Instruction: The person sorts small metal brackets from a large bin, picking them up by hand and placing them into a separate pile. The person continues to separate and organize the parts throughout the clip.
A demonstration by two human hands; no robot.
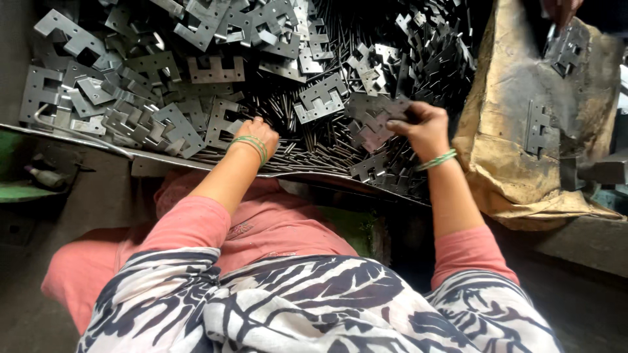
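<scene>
A heap of grey stamped metal hinge plates (163, 72) and thin metal pins (314, 147) covers a metal tray (78, 138) in front of me. My left hand (257, 135) rests curled on the pile near the tray's front edge, touching pins and plates; whether it grips one is hidden. My right hand (422, 127) pinches a hinge plate (376, 124) slightly above the heap, fingers closed on its edge. Both wrists wear green bangles.
A brown, stained sack (523, 131) lies at the right with a few hinge plates (538, 129) on it. Another person's hand (561, 10) shows at the top right. A dark bottle (46, 175) sits on a green ledge at the left.
</scene>
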